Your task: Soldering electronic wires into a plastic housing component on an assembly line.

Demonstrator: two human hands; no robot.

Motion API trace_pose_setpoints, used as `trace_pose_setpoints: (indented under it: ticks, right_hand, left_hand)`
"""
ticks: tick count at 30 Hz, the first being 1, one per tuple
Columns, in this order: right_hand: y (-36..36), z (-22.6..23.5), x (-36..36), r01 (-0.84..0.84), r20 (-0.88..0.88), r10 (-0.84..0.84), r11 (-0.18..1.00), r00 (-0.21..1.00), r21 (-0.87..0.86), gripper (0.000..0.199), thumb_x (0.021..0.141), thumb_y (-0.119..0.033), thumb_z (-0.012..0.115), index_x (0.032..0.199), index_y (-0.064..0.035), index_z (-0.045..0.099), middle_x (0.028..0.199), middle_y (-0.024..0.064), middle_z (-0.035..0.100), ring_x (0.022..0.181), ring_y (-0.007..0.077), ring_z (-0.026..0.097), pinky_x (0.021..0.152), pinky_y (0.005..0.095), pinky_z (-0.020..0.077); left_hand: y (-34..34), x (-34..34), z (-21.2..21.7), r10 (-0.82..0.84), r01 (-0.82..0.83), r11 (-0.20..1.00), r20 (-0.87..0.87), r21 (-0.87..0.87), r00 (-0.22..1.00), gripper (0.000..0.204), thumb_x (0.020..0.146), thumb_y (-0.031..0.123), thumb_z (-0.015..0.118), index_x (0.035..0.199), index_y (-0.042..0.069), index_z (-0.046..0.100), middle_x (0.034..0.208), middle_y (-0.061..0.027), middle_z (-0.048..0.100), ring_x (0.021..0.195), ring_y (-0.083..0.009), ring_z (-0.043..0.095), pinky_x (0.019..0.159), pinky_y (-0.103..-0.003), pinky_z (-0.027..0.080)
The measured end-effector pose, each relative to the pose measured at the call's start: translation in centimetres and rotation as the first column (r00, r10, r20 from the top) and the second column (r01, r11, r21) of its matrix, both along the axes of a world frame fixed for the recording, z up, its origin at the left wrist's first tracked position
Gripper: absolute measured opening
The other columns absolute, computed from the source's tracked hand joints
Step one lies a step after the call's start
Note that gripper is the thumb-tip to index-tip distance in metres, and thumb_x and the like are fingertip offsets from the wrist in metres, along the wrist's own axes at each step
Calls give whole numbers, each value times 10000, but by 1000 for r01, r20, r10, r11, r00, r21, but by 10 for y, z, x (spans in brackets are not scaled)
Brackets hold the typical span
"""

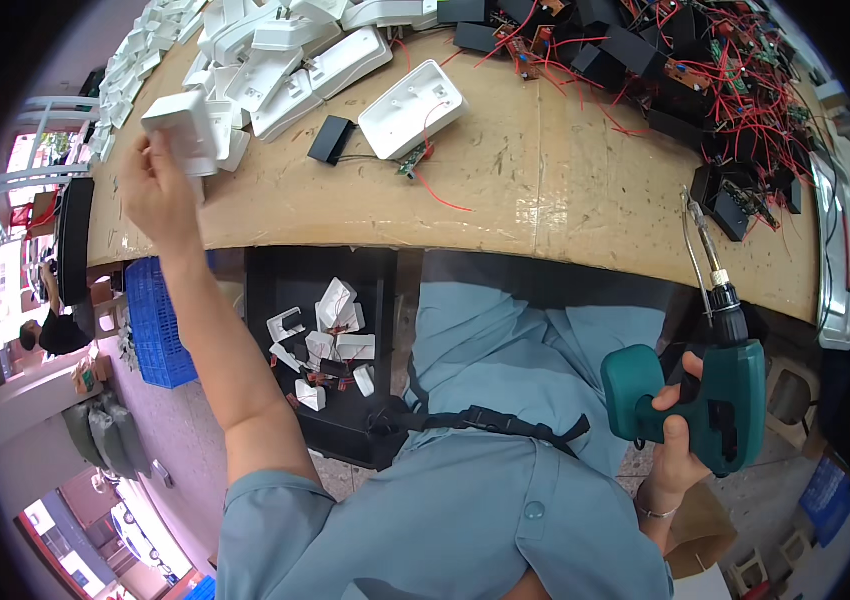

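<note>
My left hand (157, 195) is stretched out to the left end of the bench and grips a white plastic housing (183, 130) just above the tabletop, beside a heap of similar white housings (275, 60). Down by my lap, my right hand (680, 435) is wrapped around the grip of a teal cordless screwdriver (720, 395) whose long bit points up toward the bench edge. One open white housing (413, 108) lies alone on the cardboard-covered bench (545, 190), next to a black battery box (330, 140) and a small circuit board with red wires (413, 162).
Black boxes and circuit boards tangled in red wires (705, 80) fill the back right. A metal tray (835, 260) lies at the right edge. Under the bench a black bin (285, 400) holds white plastic pieces, beside a blue crate (155, 320). Another person sits far left.
</note>
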State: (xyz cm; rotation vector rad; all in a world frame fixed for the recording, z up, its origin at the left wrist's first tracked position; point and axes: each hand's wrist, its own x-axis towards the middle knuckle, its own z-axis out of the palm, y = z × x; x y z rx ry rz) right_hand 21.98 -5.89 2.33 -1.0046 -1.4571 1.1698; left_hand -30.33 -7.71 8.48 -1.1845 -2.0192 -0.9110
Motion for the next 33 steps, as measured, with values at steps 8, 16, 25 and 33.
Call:
trace_pose_setpoints:
  ticks: [8, 16, 25, 33]
  right_hand:
    - [1, 5, 5, 48, 1, -49, 997, 999, 54, 605, 828, -191, 671, 1299, 65, 392, 1184, 219, 559, 767, 148, 595, 686, 271, 487]
    - [-4, 7, 17, 87, 3, -87, 996, 996, 29, 586, 823, -201, 679, 1281, 54, 418, 1179, 210, 563, 762, 140, 597, 679, 266, 486]
    - [1, 6, 17, 140, -17, -139, 989, 990, 45, 604, 812, -237, 703, 1266, 56, 435, 1168, 198, 571, 747, 142, 596, 669, 266, 485]
    - [-8, 10, 24, 167, -37, -169, 984, 985, -62, 563, 801, -163, 691, 1254, 66, 448, 1182, 183, 568, 744, 141, 586, 690, 282, 495]
  left_hand:
    - [92, 220, -58, -751, 743, 658, -177, -123, 636, 157, 692, 88, 666, 842, 81, 618, 819, -45, 617, 724, -221, 606, 660, -330, 469]
    - [122, 262, -61, -869, 866, 492, -5, -92, 494, 203, 699, 174, 707, 862, 93, 618, 826, -24, 594, 758, -208, 592, 741, -365, 429]
    - [202, 262, -4, -813, 856, 516, -309, 7, 493, 224, 718, 103, 640, 929, 172, 672, 852, -10, 585, 794, -176, 581, 697, -346, 386]
    - [247, 260, 36, -953, 926, 298, -126, -230, 276, 502, 699, 202, 711, 1188, 201, 597, 1030, -78, 588, 992, -240, 576, 849, -415, 436]
